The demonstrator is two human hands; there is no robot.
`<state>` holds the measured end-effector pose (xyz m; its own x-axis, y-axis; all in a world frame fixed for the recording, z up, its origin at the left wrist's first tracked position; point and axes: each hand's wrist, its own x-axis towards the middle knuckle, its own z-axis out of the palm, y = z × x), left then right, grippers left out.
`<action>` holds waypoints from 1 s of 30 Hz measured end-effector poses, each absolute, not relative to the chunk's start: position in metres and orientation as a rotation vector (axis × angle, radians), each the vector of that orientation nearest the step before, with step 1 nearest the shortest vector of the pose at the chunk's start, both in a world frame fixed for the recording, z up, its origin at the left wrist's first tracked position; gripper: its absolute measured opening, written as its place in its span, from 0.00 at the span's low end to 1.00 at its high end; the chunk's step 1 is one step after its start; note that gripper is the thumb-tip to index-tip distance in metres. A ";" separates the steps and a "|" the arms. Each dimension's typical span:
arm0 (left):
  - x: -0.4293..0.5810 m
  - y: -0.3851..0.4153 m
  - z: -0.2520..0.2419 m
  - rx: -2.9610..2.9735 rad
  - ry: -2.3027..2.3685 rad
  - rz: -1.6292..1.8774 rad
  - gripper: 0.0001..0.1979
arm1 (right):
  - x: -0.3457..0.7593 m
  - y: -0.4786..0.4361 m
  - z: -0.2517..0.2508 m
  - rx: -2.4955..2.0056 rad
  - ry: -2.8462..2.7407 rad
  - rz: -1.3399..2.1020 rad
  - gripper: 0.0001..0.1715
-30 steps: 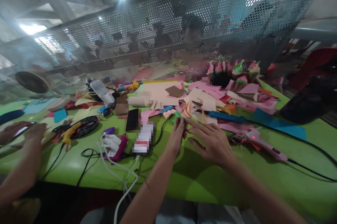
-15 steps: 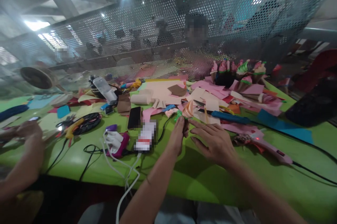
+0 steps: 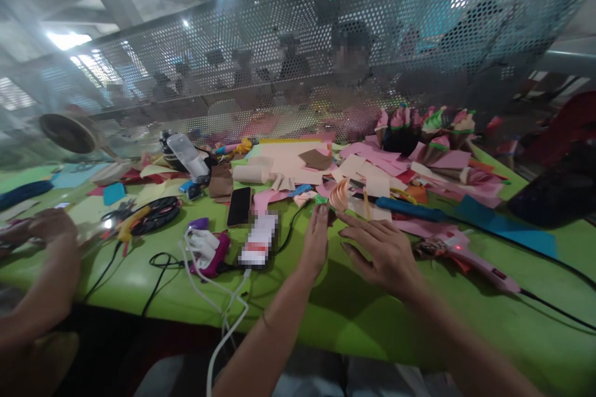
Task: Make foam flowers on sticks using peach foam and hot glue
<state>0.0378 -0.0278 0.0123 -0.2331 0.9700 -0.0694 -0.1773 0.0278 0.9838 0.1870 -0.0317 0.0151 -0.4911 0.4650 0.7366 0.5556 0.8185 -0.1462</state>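
Note:
My left hand stands edge-on over the green table, its fingers straight and pressed together. Their tips are at the base of a small folded peach paper piece with a green bit beside it. My right hand hovers just to the right with its fingers spread. Its index tip nearly touches the base of the paper piece, and it holds nothing.
A pink glue gun with a black cord lies to the right. A black phone, a pink charger with white cables and scissors lie to the left. Another person's hands work at far left. Paper scraps and paper cones fill the back.
My left fingers have straightened from a curled pinch. The paper piece has shifted slightly right and my right hand has dropped a little. The other person's hands have drawn together.

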 end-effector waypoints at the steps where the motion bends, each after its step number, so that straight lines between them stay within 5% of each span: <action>1: 0.038 -0.028 0.012 0.926 1.279 1.411 0.18 | 0.187 -0.032 0.015 -0.753 -2.173 -0.136 0.07; 22: 0.033 -0.019 -0.004 1.409 1.317 1.391 0.09 | 0.188 -0.029 0.015 -0.787 -2.154 -0.132 0.09; 30: 0.036 -0.017 -0.004 1.769 1.879 0.851 0.11 | 0.199 -0.025 0.021 -0.871 -1.945 -0.076 0.11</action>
<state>0.0361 -0.0171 -0.0036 -0.1013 0.9893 0.1054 0.7315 0.0023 0.6818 0.1990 -0.0248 0.0213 -0.2768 0.5406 0.7944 0.6009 0.7425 -0.2960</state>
